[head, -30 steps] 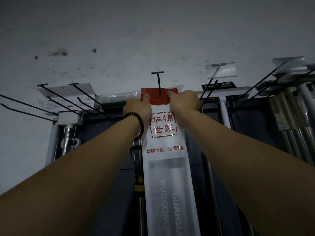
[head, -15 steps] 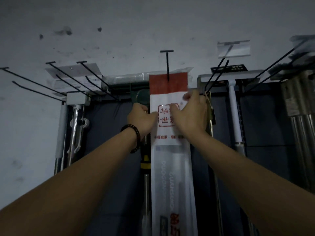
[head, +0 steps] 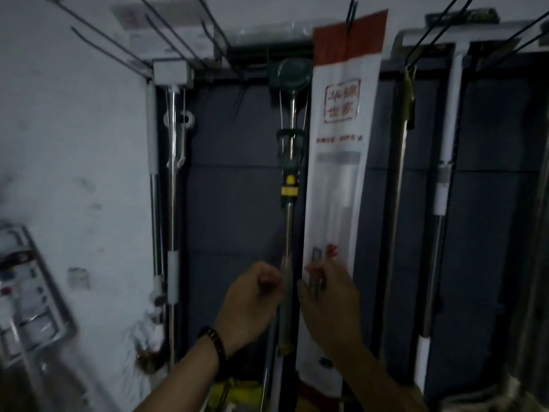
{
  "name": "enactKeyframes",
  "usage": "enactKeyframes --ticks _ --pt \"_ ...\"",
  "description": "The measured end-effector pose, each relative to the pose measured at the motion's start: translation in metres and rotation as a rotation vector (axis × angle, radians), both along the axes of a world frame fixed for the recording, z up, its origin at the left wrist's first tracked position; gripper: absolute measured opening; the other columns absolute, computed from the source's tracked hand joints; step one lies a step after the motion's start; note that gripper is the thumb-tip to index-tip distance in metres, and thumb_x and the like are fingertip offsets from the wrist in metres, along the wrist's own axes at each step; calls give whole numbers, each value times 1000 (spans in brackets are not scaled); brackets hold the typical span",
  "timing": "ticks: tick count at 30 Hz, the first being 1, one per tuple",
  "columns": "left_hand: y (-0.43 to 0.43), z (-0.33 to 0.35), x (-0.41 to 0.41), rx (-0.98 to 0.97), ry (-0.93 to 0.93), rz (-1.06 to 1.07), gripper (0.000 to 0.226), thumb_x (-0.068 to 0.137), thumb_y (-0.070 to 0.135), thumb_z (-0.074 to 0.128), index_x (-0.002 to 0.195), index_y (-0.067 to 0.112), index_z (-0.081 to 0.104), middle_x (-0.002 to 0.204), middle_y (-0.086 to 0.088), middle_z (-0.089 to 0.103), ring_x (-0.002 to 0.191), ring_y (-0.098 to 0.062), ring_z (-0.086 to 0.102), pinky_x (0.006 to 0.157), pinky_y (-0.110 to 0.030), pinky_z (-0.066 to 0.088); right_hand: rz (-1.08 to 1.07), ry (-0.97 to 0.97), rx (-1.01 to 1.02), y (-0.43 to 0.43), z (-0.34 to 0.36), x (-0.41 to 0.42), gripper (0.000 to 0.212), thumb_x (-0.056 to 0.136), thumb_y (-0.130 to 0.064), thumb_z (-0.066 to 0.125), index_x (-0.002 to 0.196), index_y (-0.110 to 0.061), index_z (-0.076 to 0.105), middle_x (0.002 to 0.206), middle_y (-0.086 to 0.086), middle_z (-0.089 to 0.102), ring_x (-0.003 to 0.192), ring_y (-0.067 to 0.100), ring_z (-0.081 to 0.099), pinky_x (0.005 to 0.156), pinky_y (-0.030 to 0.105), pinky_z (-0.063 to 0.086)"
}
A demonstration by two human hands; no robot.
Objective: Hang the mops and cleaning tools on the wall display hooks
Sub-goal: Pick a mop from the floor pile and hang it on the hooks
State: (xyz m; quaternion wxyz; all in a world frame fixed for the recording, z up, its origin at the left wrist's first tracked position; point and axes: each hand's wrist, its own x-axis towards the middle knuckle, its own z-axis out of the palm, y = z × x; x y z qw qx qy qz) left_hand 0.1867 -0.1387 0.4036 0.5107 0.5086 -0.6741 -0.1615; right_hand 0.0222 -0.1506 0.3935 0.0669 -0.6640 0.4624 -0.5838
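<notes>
The bagged mop (head: pixel 337 179) hangs from a black wire hook (head: pixel 351 13) at the top edge of the wall display (head: pixel 237 203). The hook passes through the bag's red header, and the long white bag drops straight down the dark panel. Just to its left hangs a green mop with a yellow collar (head: pixel 289 185). My left hand (head: pixel 252 298), with a beaded bracelet (head: pixel 215 343) at the wrist, is curled beside that mop's pole. The blur keeps me from telling whether it grips the pole. My right hand (head: pixel 329 304) lies against the lower left edge of the bag, but I cannot tell if it is pinching or merely touching.
</notes>
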Motion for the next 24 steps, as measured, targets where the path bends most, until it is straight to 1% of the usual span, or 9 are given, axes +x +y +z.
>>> enactKeyframes --ticks 3,6,8,10,12,15,19,21,24 --pt "19 -76 26 167 117 -10 15 76 46 71 86 38 63 79 16 68 75 -12 65 74 -40 53 137 -48 389 18 -70 13 17 96 -20 75 98 -32 63 96 -16 66 85 1 64 62 11 52" --pt "43 -144 45 277 157 50 15 80 35 73 93 32 66 88 11 71 85 -17 70 81 -48 58 181 -61 613 33 -135 24 14 97 -17 72 88 -23 64 78 -5 66 65 5 62 59 20 48" --pt "62 -177 54 315 173 57 15 81 33 72 95 33 65 93 9 70 86 -23 73 79 -54 61 176 -66 715 44 -171 30 15 96 -18 73 85 -26 68 76 -4 68 66 8 64 62 26 50" --pt "78 -208 62 393 187 56 12 85 27 72 92 34 65 91 6 71 85 -25 74 77 -47 63 192 -112 835 56 -199 33 7 96 -21 73 90 -19 75 81 5 74 71 22 69 64 32 53" --pt "88 -237 69 485 135 69 13 91 24 73 101 29 67 94 5 74 88 -23 75 79 -40 63 204 -172 965 64 -221 34 15 98 -21 72 100 -6 75 88 20 75 73 35 70 56 31 52" --pt "103 -268 69 587 101 65 21 94 27 70 114 24 64 99 7 72 85 -17 72 75 -35 61 189 -188 1133 66 -248 31 16 101 -20 69 104 -4 70 104 32 72 73 35 65 45 25 48" --pt "109 -294 67 663 118 30 21 95 13 70 98 32 62 92 6 71 72 -12 67 65 -26 52 215 -208 1263 45 -279 30 21 102 -17 68 114 1 71 97 25 69 70 33 64 54 33 52" --pt "103 -301 71 725 133 -3 18 96 14 71 102 28 62 90 6 69 63 -4 63 57 -20 49 263 -186 1280 24 -290 34 20 102 -20 69 114 -4 69 97 24 71 77 34 68 58 35 56" --pt "83 -307 74 811 182 15 14 97 11 69 106 19 63 85 -1 68 56 -3 63 52 -21 51 303 -156 1282 -15 -301 45 20 100 -24 69 109 -6 67 84 16 67 70 31 67 62 36 56"
